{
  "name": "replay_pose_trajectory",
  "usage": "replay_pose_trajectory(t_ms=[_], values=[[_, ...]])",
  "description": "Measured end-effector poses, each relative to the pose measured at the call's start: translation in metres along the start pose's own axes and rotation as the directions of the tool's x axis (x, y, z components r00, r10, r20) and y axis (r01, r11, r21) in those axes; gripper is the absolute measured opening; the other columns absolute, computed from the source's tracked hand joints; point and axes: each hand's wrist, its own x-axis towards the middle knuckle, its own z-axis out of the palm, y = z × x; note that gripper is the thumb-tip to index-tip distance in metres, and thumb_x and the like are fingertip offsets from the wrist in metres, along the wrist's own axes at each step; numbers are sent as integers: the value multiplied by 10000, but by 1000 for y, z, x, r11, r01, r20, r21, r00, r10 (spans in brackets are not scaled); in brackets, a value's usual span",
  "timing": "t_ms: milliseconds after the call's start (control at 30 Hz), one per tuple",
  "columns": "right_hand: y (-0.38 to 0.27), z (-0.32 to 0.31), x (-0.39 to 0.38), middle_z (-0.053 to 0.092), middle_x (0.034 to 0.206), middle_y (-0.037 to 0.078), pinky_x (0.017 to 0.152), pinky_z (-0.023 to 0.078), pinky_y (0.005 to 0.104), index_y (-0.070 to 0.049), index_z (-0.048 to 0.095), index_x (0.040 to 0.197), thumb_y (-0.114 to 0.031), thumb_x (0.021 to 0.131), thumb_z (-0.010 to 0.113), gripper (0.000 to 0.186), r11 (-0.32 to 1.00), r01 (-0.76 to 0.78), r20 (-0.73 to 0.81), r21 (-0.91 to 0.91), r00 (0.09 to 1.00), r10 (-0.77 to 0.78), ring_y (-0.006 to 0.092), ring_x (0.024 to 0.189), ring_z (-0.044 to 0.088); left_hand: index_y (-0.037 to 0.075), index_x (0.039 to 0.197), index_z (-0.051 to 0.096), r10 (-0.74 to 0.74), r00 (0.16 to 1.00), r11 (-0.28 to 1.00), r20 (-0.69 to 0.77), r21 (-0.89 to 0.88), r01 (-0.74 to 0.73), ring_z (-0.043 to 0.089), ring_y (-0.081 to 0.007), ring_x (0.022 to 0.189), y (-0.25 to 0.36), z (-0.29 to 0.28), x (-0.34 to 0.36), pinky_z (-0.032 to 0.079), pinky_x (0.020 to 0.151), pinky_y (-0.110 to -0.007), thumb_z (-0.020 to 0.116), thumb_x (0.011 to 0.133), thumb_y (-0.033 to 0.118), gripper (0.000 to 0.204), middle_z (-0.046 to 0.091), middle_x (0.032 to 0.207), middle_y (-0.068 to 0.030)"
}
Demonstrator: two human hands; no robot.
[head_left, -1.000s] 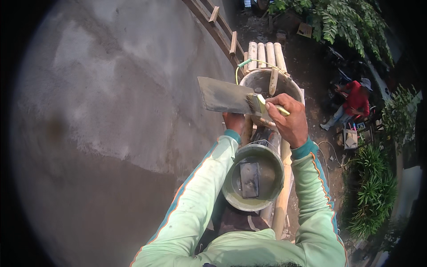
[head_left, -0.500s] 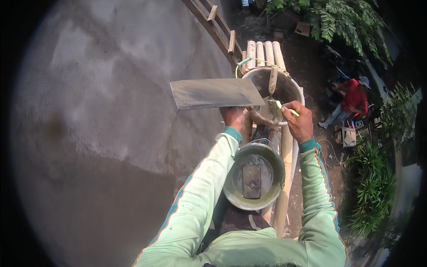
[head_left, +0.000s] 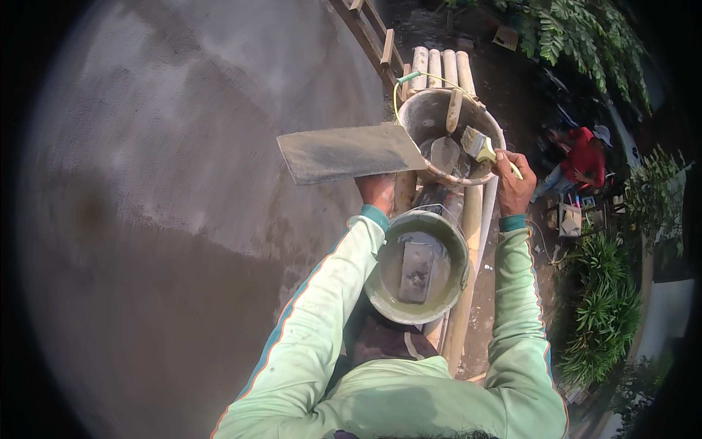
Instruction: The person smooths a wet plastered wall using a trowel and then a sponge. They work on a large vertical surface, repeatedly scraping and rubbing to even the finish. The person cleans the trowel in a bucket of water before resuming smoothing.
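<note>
My left hand (head_left: 376, 192) is under a flat, rectangular plasterer's hawk (head_left: 351, 152), holding it out level; its fingers are mostly hidden by the board. The hawk's top carries a thin brownish-grey film. In my right hand (head_left: 515, 183) is a flat paintbrush (head_left: 480, 145) with a pale yellow-green handle, its bristles over the far bucket's right side. That bucket (head_left: 424, 115) is crusted with grey and has a wire handle with a green grip. A trowel (head_left: 444, 154) with a wooden handle leans inside it. Nearer me, a second bucket (head_left: 380, 289) holds murky liquid and a rectangular block (head_left: 417, 272).
A broad grey plastered wall (head_left: 168, 183) fills the left. Bamboo poles (head_left: 461, 322) run beneath the buckets, and a wooden ladder (head_left: 362, 36) stands beyond. Well below on the right, a person in red (head_left: 587, 161) sits near green plants (head_left: 603, 300).
My right hand has lifted the paintbrush from low in the far bucket and moved it up and right, so its bristles now show. The hawk stays nearly in place; the view has shifted slightly.
</note>
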Motion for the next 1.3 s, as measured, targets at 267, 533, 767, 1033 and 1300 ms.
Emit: replay_pose_trajectory(t_ms=[267,533,767,1033,1300], values=[[17,12,-39,764,943,90,792,551,328,-2,758,1012,-149,960,728,159,919,220,213,-326,965,-156,166,853,706,-2,1287,559,-112,992,978,58,-169,121,617,-236,1139,-15,3,-7,494,1031,-365,781,849,-16,490,635,1269,-111],[-30,15,-58,741,882,32,775,533,287,-2,765,1014,-144,955,743,154,996,-75,75,42,995,71,117,823,668,18,1275,588,-166,982,870,91,-456,189,653,-202,1145,-9,-2,-13,589,943,-348,708,969,123,346,644,1257,-58],[-33,-6,-53,760,902,61,781,527,281,1,751,1023,-162,975,721,172,990,77,30,-114,997,-74,117,823,662,13,1292,553,-323,937,790,133,-508,344,676,-246,1090,26,1,-13,612,870,-368,649,913,-55,397,647,1246,-111],[-59,-15,-155,718,829,152,715,559,412,-49,721,883,-144,863,735,98,736,331,635,-591,753,171,369,755,688,-30,1158,666,87,967,988,241,106,-116,689,-317,1052,8,-7,0,520,920,-425,702,902,58,273,722,1143,-168],[-123,-29,-79,724,785,93,695,520,304,9,737,922,-147,934,738,156,974,50,319,-219,947,23,130,725,656,-30,1108,695,267,925,808,269,461,-367,704,-233,987,-27,15,16,525,926,-362,657,871,-41,241,755,1097,-125]])
